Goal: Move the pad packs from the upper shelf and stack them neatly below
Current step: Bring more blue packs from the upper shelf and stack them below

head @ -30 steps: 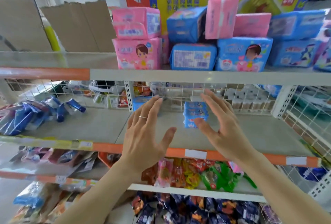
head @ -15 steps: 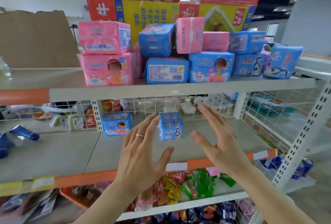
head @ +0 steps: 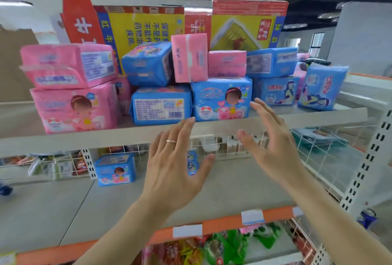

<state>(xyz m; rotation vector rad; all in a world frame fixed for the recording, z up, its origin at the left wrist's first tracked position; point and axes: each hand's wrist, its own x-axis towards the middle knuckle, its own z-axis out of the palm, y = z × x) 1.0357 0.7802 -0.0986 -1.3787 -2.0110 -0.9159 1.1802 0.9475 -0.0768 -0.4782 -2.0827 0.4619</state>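
Several pink and blue pad packs are piled on the upper shelf [head: 127, 137]. A blue pack with a cartoon girl [head: 221, 99] sits at the front centre, a blue pack with a barcode [head: 160, 105] to its left. Two big pink packs [head: 72, 86] are stacked at the left. On the lower shelf [head: 74, 207] stand one blue pack [head: 115, 169] and a small stack of blue packs [head: 192, 161], half hidden behind my left hand [head: 174, 167]. My right hand [head: 273, 143] is raised beside the girl pack's right corner. Both hands are open and empty.
Red and yellow cartons [head: 144, 25] stand behind the packs on the upper shelf. A white wire grid [head: 222, 146] backs the lower shelf. A perforated white upright [head: 369, 158] bounds the shelving on the right. Snack bags [head: 222, 245] fill the shelf beneath.
Both open hands have risen from the small blue stack on the lower shelf toward the front edge of the upper shelf. The view has tilted upward and shifted left.
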